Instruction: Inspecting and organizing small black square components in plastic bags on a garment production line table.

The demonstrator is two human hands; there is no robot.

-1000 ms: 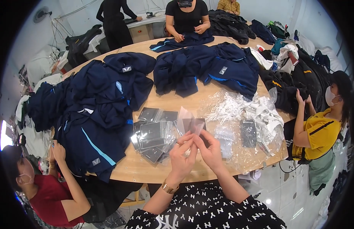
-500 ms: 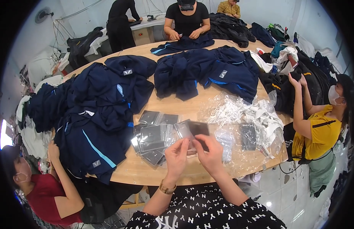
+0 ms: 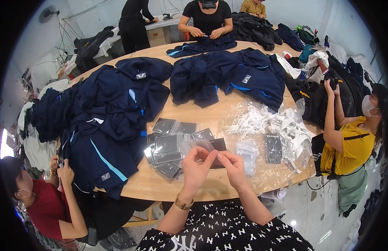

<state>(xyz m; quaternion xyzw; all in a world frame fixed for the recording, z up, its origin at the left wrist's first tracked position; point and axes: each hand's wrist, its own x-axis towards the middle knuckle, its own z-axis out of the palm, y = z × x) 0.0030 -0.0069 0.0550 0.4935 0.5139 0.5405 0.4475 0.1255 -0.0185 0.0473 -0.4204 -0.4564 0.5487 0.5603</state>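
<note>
Above the near part of the table, my left hand (image 3: 197,166) pinches a small clear plastic bag (image 3: 193,146). My right hand (image 3: 233,168) is closed beside it, fingertips nearly meeting my left thumb, on a dark flat card (image 3: 218,144) that shows behind the fingers. Whether the card is partly inside the bag, I cannot tell. Just left of my hands lies a loose pile of clear bags with dark cards (image 3: 165,146) in them. To the right are a pale plastic packet (image 3: 245,157) and a dark flat pack (image 3: 273,148) under clear film.
Navy garments (image 3: 106,104) cover the table's left, with more navy garments (image 3: 227,77) at the far middle. White strings (image 3: 246,121) and white straps (image 3: 292,129) heap on plastic at right. Co-workers stand at the left, right and far sides; black garments (image 3: 353,100) pile at right.
The dark card has dropped lower and sits more behind my fingers. My left fingers have curled round the bag. The left co-worker has raised both hands with a small object.
</note>
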